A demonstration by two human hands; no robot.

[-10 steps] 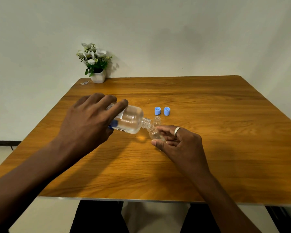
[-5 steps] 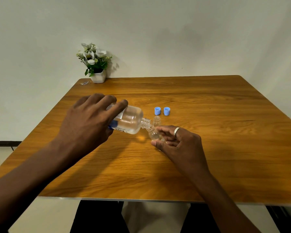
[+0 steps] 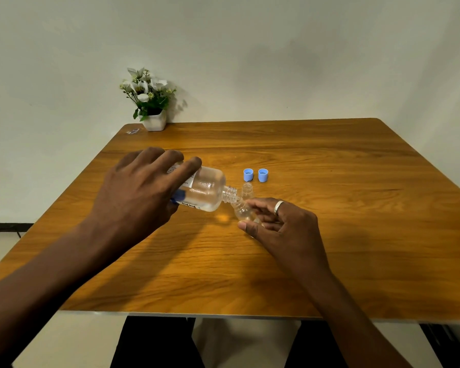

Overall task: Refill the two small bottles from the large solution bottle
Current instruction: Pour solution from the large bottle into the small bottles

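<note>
My left hand [image 3: 141, 193] grips the large clear solution bottle [image 3: 206, 191], tipped on its side with its open threaded neck pointing right. That neck meets the mouth of a small clear bottle [image 3: 242, 210], which my right hand [image 3: 282, 225] holds tilted just above the table. A second small clear bottle [image 3: 247, 189] stands upright and open right behind it. Two blue caps [image 3: 255, 174] sit side by side on the table a little farther back. Clear liquid lies in the large bottle's lower side.
The wooden table [image 3: 329, 235] ends close to me at its front edge. A white pot of flowers [image 3: 150, 102] stands at the far left corner against the wall, with a small scrap [image 3: 132, 131] beside it.
</note>
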